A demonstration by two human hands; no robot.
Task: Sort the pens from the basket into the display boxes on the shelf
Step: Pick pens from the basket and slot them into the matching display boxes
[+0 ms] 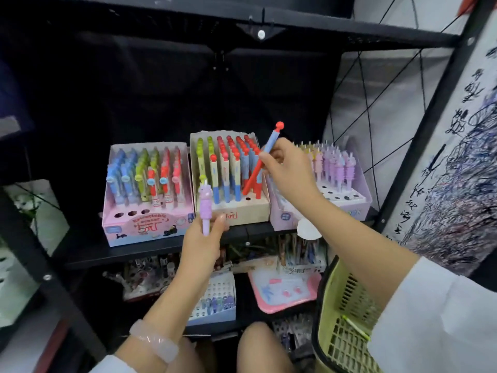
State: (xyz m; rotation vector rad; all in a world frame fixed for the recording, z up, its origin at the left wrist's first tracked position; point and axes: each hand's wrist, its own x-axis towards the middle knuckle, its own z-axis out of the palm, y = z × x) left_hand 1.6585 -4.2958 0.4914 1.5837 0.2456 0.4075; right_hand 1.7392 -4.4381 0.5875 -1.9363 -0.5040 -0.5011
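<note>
Head view: black shelf (150, 251) carries three display boxes side by side, pink box (146, 227) left, cream box (239, 211) middle, lilac box (347, 208) right, with the green basket (347, 332) at lower right holding a thin green pen (356, 328). Right hand (289, 170) pinches a red-and-blue pen (265, 154), tilted, its lower tip down among the pens at the cream box's right side. Left hand (204, 240) grips a purple pen (205, 208) upright in front of the pink and cream boxes.
</note>
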